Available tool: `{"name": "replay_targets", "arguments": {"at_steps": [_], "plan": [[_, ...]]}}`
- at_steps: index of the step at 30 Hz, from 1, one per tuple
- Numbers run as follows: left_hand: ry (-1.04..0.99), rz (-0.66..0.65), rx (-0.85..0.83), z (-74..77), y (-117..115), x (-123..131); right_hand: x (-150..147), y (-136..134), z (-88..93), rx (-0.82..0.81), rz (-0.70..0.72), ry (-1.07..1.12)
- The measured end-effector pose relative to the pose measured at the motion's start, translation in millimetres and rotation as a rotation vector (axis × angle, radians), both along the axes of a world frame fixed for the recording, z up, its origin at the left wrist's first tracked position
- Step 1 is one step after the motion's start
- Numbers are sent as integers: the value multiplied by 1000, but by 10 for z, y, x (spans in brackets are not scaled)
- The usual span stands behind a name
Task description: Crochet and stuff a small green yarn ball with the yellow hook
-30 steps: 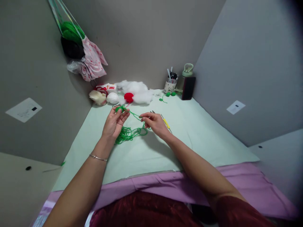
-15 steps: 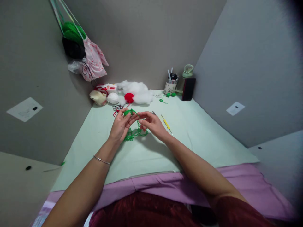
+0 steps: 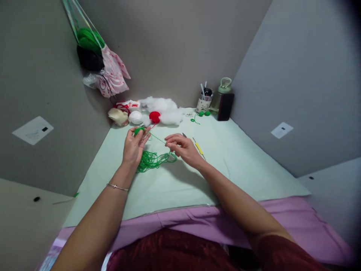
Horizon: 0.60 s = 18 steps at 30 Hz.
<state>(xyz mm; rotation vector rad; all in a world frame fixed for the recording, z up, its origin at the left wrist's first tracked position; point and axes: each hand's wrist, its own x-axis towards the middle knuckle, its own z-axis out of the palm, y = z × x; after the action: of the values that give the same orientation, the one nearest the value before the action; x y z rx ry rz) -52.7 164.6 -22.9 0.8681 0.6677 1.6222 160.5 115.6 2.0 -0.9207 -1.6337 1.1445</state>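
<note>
A small ball of green yarn (image 3: 139, 130) is held in the fingers of my left hand (image 3: 133, 145), above the middle of the table. From it a taut green strand (image 3: 158, 138) runs to my right hand (image 3: 184, 148), whose fingertips pinch it. Below and between the hands, a tangled heap of loose green yarn (image 3: 149, 161) lies on the pale green cloth, with loops reaching right under my right fingers. A yellow-handled crochet hook (image 3: 199, 147) lies just right of my right hand. The tip of a dark pointed tool (image 3: 184, 135) shows behind that hand.
Along the back stand a red yarn ball (image 3: 154, 117), a white yarn ball (image 3: 135, 117), white stuffing (image 3: 166, 107), a pen cup (image 3: 204, 103), a bottle (image 3: 224, 88) and a dark phone (image 3: 226, 107). Small green crocheted pieces (image 3: 201, 113) lie near the cup. Grey walls enclose the table.
My left hand has moved left with the green yarn ball, away from my right hand. The strand between them is now stretched straight, and more of the loose heap shows.
</note>
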Motion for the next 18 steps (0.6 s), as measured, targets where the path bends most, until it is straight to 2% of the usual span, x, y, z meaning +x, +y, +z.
{"name": "replay_targets", "arguments": {"at_steps": [3,6,8,12,18], "plan": [[9,20,7,1,16,-27,32,-33,48,-95,297,-83],[17,16,24,14,13,-20,36,-80,94,-194,682,-211],[21,12,32,19,7,-7,34,-104,111,-233,866,-289],[26,2,36,8,10,3,-6,-150,78,-252,1029,-392],[-14,2,6,-45,73,-45,-263,-310,-99,-255,1280,-677]]}}
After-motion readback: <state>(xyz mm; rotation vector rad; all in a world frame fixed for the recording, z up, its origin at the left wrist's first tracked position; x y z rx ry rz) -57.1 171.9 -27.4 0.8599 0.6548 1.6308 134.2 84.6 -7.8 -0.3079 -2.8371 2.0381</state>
